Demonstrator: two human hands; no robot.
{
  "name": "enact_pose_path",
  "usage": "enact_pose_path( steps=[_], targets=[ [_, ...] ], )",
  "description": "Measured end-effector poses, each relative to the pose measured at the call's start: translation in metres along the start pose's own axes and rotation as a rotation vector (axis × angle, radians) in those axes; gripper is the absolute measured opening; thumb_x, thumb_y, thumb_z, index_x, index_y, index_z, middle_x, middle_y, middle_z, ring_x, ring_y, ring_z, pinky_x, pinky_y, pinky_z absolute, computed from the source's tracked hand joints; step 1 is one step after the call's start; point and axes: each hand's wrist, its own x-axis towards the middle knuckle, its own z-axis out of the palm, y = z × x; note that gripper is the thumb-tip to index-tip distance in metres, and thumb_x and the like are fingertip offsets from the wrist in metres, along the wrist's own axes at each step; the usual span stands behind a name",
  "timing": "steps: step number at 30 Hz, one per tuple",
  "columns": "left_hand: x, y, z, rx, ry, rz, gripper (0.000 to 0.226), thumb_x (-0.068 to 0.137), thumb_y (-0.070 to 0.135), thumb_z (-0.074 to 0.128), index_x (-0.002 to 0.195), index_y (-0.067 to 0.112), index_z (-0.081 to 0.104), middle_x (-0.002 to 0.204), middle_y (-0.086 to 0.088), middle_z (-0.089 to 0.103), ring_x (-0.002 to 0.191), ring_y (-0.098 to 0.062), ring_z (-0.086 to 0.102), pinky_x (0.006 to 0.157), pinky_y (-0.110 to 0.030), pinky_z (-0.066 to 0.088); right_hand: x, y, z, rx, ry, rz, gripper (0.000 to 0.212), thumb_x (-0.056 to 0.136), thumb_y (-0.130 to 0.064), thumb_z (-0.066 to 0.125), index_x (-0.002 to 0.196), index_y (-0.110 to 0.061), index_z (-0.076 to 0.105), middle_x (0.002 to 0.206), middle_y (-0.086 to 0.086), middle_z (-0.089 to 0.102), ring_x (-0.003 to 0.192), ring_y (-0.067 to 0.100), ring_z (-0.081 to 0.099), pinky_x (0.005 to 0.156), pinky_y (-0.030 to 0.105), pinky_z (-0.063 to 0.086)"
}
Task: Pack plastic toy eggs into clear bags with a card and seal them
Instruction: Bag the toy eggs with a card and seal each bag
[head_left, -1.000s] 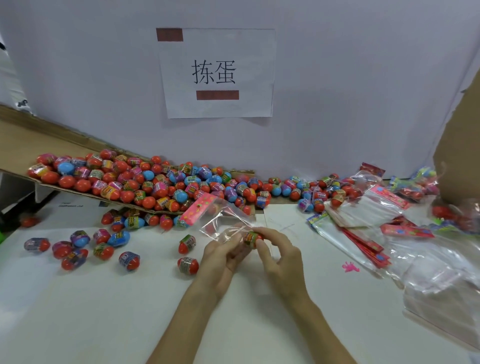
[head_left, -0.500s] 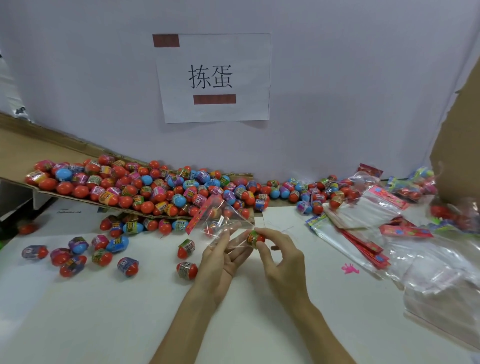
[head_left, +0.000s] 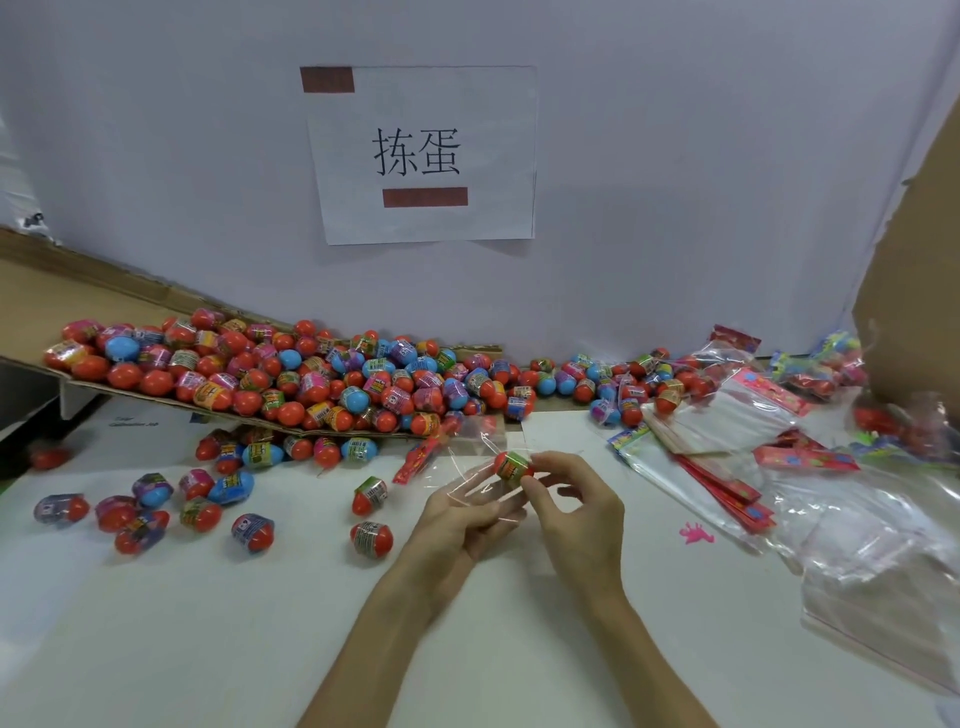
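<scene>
My left hand (head_left: 457, 514) holds the mouth of a clear bag (head_left: 470, 441) that carries a red header card (head_left: 418, 460) at its far end. My right hand (head_left: 576, 512) pinches a red toy egg (head_left: 513, 465) with a green band, right at the bag's mouth above my left fingers. Two loose red eggs (head_left: 370, 538) lie on the white table just left of my hands. A big heap of red and blue eggs (head_left: 291, 374) covers a cardboard sheet behind.
More loose eggs (head_left: 150, 512) are scattered on the table at the left. A stack of clear bags with red cards (head_left: 717, 457) lies at the right, with filled bags (head_left: 826, 374) behind it. A cardboard wall (head_left: 914, 291) stands at far right.
The bag has tipped, its red card end swinging down toward the table. My right hand has brought the egg a little to the left, over my left fingers at the bag's mouth.
</scene>
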Motion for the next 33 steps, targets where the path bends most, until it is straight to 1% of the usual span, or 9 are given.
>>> enact_pose_path(
  steps=[5,8,13,18,22,25,28,30,33],
  targets=[
    [-0.001,0.000,0.000,-0.027,0.000,0.007,0.056,0.092,-0.026,0.042,0.139,0.002,0.054,0.134,-0.021,0.067,0.125,-0.037,0.065,0.105,-0.041,0.054,-0.001,-0.001,0.001,-0.021,-0.020,-0.006,0.021,0.083,-0.013,0.082,0.091,-0.031,0.074,0.090,-0.019,0.073,0.088,0.011,0.068,0.079,0.022,0.050],
    [0.001,0.003,0.000,-0.090,0.027,0.043,0.068,0.086,-0.031,0.035,0.141,0.006,0.054,0.133,-0.021,0.068,0.123,-0.036,0.066,0.104,-0.041,0.054,-0.002,-0.002,0.003,-0.033,0.005,0.005,0.019,0.083,-0.013,0.083,0.092,-0.028,0.075,0.089,-0.018,0.073,0.086,0.010,0.066,0.078,0.021,0.051],
    [-0.001,0.006,0.002,-0.059,0.035,0.048,0.079,0.081,-0.034,0.028,0.144,0.007,0.052,0.134,-0.018,0.068,0.121,-0.036,0.068,0.101,-0.041,0.057,-0.001,-0.003,0.000,-0.035,0.080,0.030,0.015,0.085,-0.012,0.081,0.092,-0.024,0.074,0.089,-0.017,0.072,0.086,0.008,0.066,0.078,0.021,0.054],
    [-0.001,0.000,0.006,-0.057,-0.014,0.005,0.078,0.079,-0.038,0.033,0.143,0.003,0.051,0.136,-0.023,0.065,0.124,-0.044,0.064,0.106,-0.047,0.051,-0.002,-0.005,-0.001,-0.012,-0.022,0.032,0.022,0.085,-0.010,0.080,0.090,-0.030,0.075,0.088,-0.020,0.073,0.088,0.009,0.068,0.076,0.019,0.049],
    [-0.004,0.000,0.009,-0.056,-0.046,0.006,0.080,0.070,-0.033,0.045,0.143,-0.001,0.050,0.135,-0.023,0.066,0.122,-0.044,0.065,0.105,-0.045,0.053,-0.002,-0.007,-0.001,-0.036,-0.004,-0.009,0.019,0.083,-0.013,0.082,0.089,-0.029,0.076,0.089,-0.019,0.071,0.090,0.011,0.064,0.074,0.016,0.045],
    [-0.007,-0.002,0.013,0.029,-0.100,-0.002,0.078,0.072,-0.032,0.038,0.141,0.001,0.053,0.135,-0.022,0.066,0.123,-0.041,0.065,0.102,-0.041,0.056,-0.002,-0.006,0.001,-0.063,-0.011,-0.015,0.014,0.082,-0.014,0.084,0.087,-0.025,0.078,0.087,-0.013,0.066,0.091,0.013,0.061,0.074,0.020,0.045],
    [-0.007,-0.003,0.013,0.057,-0.130,-0.035,0.074,0.079,-0.033,0.036,0.141,0.003,0.056,0.139,-0.020,0.064,0.126,-0.039,0.064,0.096,-0.040,0.058,-0.003,-0.005,0.002,-0.084,-0.033,-0.021,0.019,0.084,-0.010,0.082,0.092,-0.027,0.081,0.088,-0.009,0.061,0.095,0.012,0.057,0.076,0.023,0.046],
    [-0.008,-0.003,0.012,0.060,-0.138,-0.038,0.071,0.082,-0.030,0.042,0.142,0.005,0.056,0.139,-0.019,0.064,0.128,-0.039,0.063,0.100,-0.043,0.056,-0.004,-0.005,0.003,-0.113,-0.040,-0.064,0.021,0.086,-0.010,0.079,0.097,-0.028,0.081,0.090,-0.010,0.059,0.096,0.012,0.055,0.078,0.029,0.049],
    [-0.008,-0.002,0.010,0.026,-0.146,-0.033,0.071,0.080,-0.028,0.046,0.140,0.008,0.059,0.138,-0.021,0.064,0.128,-0.040,0.062,0.103,-0.044,0.055,-0.005,-0.007,0.004,-0.125,-0.050,-0.116,0.018,0.087,-0.020,0.078,0.099,-0.033,0.079,0.091,-0.014,0.059,0.095,0.011,0.054,0.081,0.042,0.050]
  ],
)
